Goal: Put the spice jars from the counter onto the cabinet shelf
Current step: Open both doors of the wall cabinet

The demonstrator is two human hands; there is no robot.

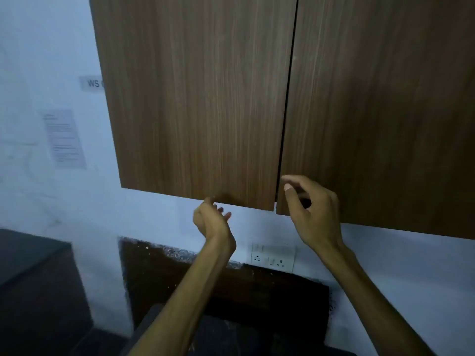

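On the far left, a printed notice and a small label reading "WS" are hanging on the pale wall. Next to them, 2 wood-grain cabinet doors are sitting shut, the left door and the right door meeting at a thin dark seam. The left hand is reaching up under the left door's bottom edge, fingers loosely curled and holding nothing. Below, a wall socket panel is sitting above a dark counter. The right hand is hovering at the right door's lower corner beside the seam, fingers half curled around empty air. The spice jars and the shelf are not showing anywhere in this view.
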